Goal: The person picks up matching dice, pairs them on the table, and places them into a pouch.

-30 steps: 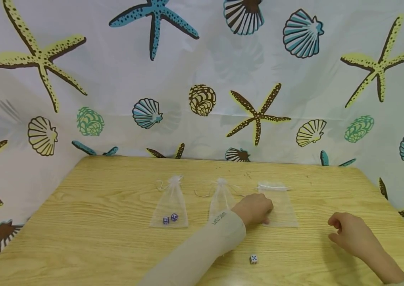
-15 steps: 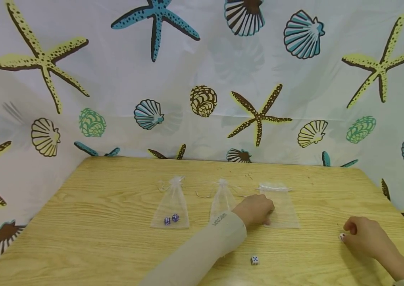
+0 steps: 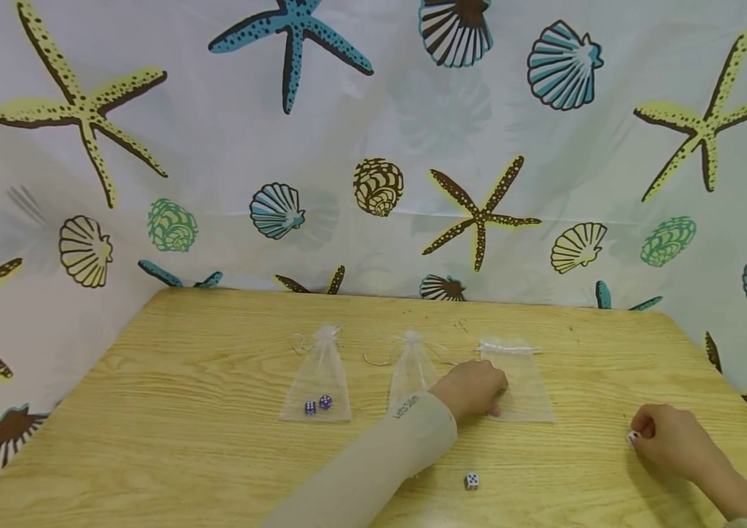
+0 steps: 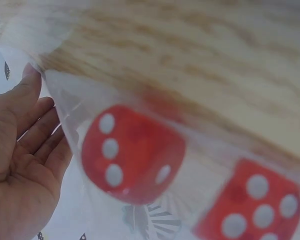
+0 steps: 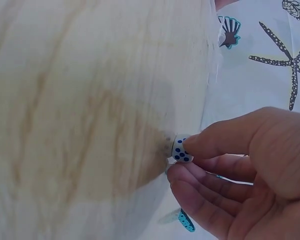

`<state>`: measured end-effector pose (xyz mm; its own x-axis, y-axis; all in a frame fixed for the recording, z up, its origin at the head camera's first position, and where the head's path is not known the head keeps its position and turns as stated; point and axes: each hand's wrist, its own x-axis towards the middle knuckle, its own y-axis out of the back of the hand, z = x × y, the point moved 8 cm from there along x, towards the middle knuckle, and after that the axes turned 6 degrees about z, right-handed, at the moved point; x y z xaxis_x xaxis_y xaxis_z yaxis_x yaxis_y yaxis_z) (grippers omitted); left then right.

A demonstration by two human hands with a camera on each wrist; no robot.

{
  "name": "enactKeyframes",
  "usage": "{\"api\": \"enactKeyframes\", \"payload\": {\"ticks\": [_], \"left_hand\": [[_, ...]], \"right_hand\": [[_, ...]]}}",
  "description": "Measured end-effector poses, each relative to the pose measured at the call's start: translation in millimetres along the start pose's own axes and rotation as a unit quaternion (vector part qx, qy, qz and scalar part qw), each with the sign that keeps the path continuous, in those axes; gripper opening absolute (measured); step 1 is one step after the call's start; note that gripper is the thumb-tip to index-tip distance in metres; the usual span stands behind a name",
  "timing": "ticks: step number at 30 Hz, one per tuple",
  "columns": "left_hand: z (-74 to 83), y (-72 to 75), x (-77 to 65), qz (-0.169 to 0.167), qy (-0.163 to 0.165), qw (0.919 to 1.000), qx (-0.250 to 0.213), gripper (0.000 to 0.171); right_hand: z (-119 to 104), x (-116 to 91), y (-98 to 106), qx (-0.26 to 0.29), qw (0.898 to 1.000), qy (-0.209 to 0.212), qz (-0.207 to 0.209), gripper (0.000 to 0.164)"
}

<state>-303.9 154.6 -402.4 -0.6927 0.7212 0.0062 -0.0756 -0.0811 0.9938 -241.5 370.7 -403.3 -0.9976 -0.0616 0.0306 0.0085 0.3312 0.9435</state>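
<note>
At the right of the table, my right hand [image 3: 673, 444] pinches a white die [image 5: 181, 149] with blue dots between thumb and fingers, low over the wood. My left hand [image 3: 471, 387] rests at the left edge of the flat sheer pouch [image 3: 527, 392]. Its fingers look loosely curved in the left wrist view, thumb apart from them. Under the left wrist lies the middle drawstring pouch [image 3: 406, 374], partly hidden by the sleeve. Through sheer fabric, a red die [image 4: 135, 155] and a second red die [image 4: 257, 200] show close to the left wrist camera.
Another white die [image 3: 472, 481] sits on the wooden table [image 3: 182, 440] near the front. The left drawstring pouch [image 3: 315, 374] contains two blue-purple dice [image 3: 325, 402]. Behind the table hangs a curtain [image 3: 321, 147] printed with shells and starfish.
My right hand has moved right and down, and a white die now shows at its fingertips. The left hand has stayed at the flat pouch.
</note>
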Motion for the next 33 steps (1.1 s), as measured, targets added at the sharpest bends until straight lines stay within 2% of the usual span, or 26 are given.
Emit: {"api": "enactKeyframes", "payload": {"ticks": [4, 8, 14, 23, 28, 33], "left_hand": [[0.1, -1.3, 0.2, -0.002, 0.000, 1.0000, 0.004, 0.030], [-0.6, -2.5, 0.4, -0.003, 0.003, 1.0000, 0.004, 0.029], [-2.0, -1.5, 0.1, 0.007, 0.004, 0.9999, 0.011, 0.029], [-1.9, -5.6, 1.2, 0.005, 0.013, 0.9998, 0.011, 0.028], [-2.2, -3.1, -0.6, 0.010, 0.019, 0.9996, 0.017, 0.025], [-1.6, -0.8, -3.0, 0.016, 0.016, 0.9996, 0.016, 0.027]], "right_hand": [[-5, -1, 0, 0.002, 1.000, -0.006, 0.000, 0.007], [-22, -2, -1, 0.014, 1.000, 0.001, -0.001, 0.007], [-59, -3, -4, 0.027, 0.999, 0.034, 0.007, 0.005], [-115, -12, -16, 0.049, 0.994, 0.094, 0.011, 0.008], [-142, -17, -26, 0.075, 0.988, 0.133, -0.002, 0.009], [-160, -21, -36, 0.098, 0.983, 0.156, -0.016, 0.010]]}}
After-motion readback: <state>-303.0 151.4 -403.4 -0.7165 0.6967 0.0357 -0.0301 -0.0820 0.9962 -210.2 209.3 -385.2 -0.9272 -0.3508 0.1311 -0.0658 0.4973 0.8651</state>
